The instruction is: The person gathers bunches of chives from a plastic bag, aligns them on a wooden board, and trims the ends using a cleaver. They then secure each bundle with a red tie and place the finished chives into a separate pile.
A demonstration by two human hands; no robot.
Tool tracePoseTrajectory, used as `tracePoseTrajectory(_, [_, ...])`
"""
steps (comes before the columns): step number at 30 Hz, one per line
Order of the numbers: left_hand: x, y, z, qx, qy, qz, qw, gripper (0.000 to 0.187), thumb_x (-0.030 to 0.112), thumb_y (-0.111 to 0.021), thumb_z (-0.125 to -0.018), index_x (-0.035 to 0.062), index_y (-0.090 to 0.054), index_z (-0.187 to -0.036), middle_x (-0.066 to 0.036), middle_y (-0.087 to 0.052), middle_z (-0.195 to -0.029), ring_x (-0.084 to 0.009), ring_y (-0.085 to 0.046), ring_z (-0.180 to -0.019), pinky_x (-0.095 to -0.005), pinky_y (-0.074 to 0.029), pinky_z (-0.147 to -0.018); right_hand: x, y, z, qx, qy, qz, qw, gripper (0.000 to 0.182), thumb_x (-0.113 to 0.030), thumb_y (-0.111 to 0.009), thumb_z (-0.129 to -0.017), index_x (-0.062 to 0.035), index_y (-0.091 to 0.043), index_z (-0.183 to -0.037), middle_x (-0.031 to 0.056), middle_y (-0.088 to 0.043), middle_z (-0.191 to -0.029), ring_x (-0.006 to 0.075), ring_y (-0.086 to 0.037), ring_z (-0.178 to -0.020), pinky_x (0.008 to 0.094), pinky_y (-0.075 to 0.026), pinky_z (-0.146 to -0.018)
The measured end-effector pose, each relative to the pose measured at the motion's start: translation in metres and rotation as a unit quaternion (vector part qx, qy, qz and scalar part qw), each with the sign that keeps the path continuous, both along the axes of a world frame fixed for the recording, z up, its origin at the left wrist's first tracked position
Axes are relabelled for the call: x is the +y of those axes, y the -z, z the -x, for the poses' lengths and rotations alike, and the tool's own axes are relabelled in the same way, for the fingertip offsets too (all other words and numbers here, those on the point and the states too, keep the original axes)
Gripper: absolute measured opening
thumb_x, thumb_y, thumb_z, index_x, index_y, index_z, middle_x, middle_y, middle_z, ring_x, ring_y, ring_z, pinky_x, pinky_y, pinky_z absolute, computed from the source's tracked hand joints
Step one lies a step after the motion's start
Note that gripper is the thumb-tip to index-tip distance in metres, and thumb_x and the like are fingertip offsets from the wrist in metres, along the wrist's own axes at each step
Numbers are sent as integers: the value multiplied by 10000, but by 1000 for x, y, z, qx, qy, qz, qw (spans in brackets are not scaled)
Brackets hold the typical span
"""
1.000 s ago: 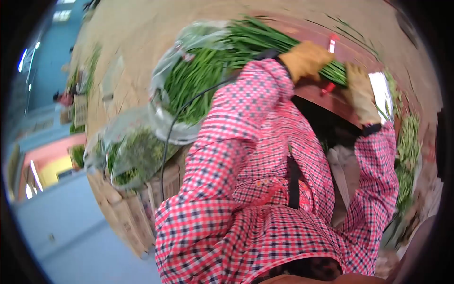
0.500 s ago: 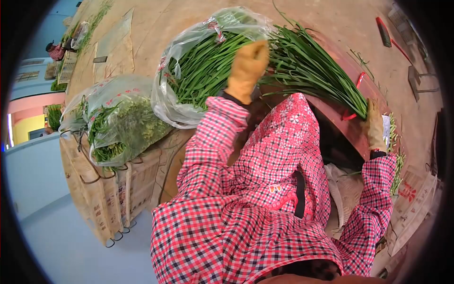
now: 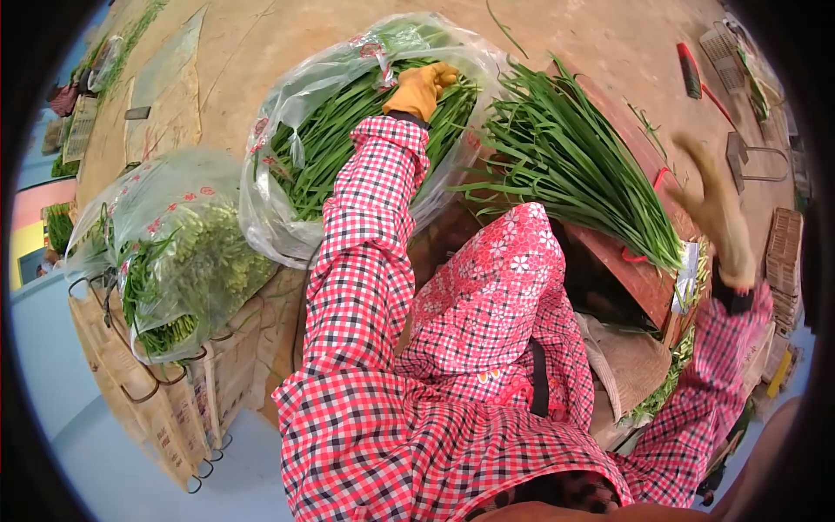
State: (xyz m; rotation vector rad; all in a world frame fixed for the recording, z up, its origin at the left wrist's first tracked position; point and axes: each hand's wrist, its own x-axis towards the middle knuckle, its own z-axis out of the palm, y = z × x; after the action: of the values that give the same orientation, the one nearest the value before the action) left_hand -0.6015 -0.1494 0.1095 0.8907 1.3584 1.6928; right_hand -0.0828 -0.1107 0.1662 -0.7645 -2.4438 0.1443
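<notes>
My left hand (image 3: 421,90), in an orange-brown glove, reaches onto the long green stalks (image 3: 326,161) inside an open clear plastic bag (image 3: 271,209). Its fingers are curled in at the stalks' right part; what they hold, if anything, is hidden. A loose bundle of green stalks (image 3: 583,157) lies fanned out on a reddish board (image 3: 639,291), over red ties (image 3: 633,257). Off the bundle's cut end, to the right, my right hand (image 3: 722,209) is raised in a tan glove, blurred, with thumb and fingers apart and nothing visible between them.
A second clear bag of greens (image 3: 196,252) rests at the left on a woven-sided crate (image 3: 174,400). A red-and-black tool (image 3: 690,71) and a metal bracket (image 3: 739,161) lie at the upper right. Cut stalk ends lie beside the board.
My left hand has moved left and down onto the bagged stalks. My right hand has come off the bundle's cut end and lifted away to the right. The view has shifted.
</notes>
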Motion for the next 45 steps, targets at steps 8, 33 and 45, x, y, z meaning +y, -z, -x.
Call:
tracePoseTrajectory(8, [21,-38,-18,13,59,-145,988,314,167,-608,-964,2,-633,-1230,-24,-692,-1080,-13,-503,-712,-125,-371,-536,75,-24,313,-58,-49,-119,990,593,-271,-720,-825,-51,-525,-1340,260,-647,-1182,379,-648,-1064,426,-512,-918])
tracePoseTrajectory(33, [108,33,27,845,-290,36,447,870,517,-820,-616,-30,-525,-1226,-150,-576,-1176,-264,-529,-1073,-408,-416,-921,121,-93,351,149,-163,-8,975,288,-139,-629,-830,-28,-711,-1083,195,-725,-973,321,-705,-871,381,-548,-783])
tracePoseTrajectory(45, [169,21,79,837,-180,172,488,784,667,-751,-662,13,-641,-1080,-140,-695,-988,-309,-660,-975,-435,-509,-822,149,-71,353,96,-146,-2,985,291,-165,-644,-823,-40,-721,-1074,183,-727,-984,325,-702,-906,377,-540,-809])
